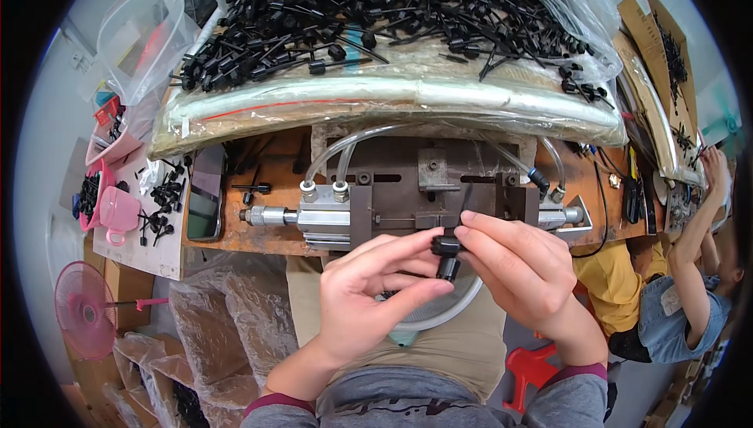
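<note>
In front of my chest, both hands meet at a small black plastic part (447,247) with a ridged knob and a thin stem pointing up. My left hand (365,287) grips its knob end between thumb and fingers, its other fingers curled. The fingertips of my right hand (522,271) pinch it from the other side, near the base of the stem. Just beyond my hands sits a dark metal fixture (392,196). A silver air cylinder (325,218) is mounted at its left, and another cylinder (555,214) at its right.
A heap of similar black parts (376,12) covers a plastic-wrapped board (408,106) beyond the fixture. Clear air hoses (337,149) arch over it. A phone (206,196) and a pink cup (120,212) are at left. Another person (682,302) works at right, near a red stool (527,373).
</note>
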{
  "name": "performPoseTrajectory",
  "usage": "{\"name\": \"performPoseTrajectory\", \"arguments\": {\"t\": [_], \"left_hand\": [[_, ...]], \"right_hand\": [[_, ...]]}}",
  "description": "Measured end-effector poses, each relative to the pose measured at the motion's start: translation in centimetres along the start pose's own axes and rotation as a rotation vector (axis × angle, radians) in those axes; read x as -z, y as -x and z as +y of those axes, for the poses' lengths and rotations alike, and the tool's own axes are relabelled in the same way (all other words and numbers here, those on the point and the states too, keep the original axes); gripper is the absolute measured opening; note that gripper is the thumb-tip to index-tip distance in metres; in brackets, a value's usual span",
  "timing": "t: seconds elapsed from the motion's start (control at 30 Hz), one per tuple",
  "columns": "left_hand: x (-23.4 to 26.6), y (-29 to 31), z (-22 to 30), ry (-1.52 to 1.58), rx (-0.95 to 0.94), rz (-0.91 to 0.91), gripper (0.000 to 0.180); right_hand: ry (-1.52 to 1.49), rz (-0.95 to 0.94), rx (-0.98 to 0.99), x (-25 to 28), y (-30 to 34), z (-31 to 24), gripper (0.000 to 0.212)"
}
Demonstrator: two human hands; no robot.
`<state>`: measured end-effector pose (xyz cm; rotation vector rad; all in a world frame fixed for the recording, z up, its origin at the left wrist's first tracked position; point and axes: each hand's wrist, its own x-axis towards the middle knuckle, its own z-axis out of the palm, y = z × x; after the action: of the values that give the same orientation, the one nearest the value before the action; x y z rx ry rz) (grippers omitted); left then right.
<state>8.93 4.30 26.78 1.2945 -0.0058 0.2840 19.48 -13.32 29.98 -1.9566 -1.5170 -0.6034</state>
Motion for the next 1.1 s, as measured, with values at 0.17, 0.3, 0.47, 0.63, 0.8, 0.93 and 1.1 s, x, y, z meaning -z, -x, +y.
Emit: {"name": "performPoseTrajectory", "arguments": {"t": [0.17, 0.3, 0.47, 0.63, 0.8, 0.93, 1.1], "left_hand": [[-0.1, 1.3, -1.2, -0.297, -0.135, -0.039, 0.042], [-0.2, 1.0, -2.1, -0.589, -0.354, -0.074, 0.038], [-0.4, 1.1, -2.2, -0.750, -0.497, -0.009, 0.038], [-0.3, 1.4, -1.4, -0.808, -0.474, -0.101, 0.039], [0.3, 1.2, -2.1, -1.055, -0.464, -0.176, 0.035], [-0.2, 0.6, -2.8, -1.247, -0.496, -0.246, 0.029], [-0.4, -0.4, -2.0, -1.326, -0.444, -0.304, 0.027]], "right_hand": [[-0.035, -0.012, -0.099, -0.2, 1.7, -0.5, 0.031], [-0.343, -0.026, -0.280, -1.2, 2.9, -1.4, 0.040], [-0.464, -0.021, -0.433, -1.0, 2.7, -3.4, 0.048], [-0.507, -0.020, -0.493, -0.5, 3.9, -3.4, 0.046], [-0.463, 0.058, -0.552, 0.3, 5.7, -2.7, 0.042], [-0.332, 0.123, -0.529, -0.1, 5.3, -2.9, 0.043], [-0.168, 0.098, -0.516, -0.1, 5.4, -3.5, 0.043]]}}
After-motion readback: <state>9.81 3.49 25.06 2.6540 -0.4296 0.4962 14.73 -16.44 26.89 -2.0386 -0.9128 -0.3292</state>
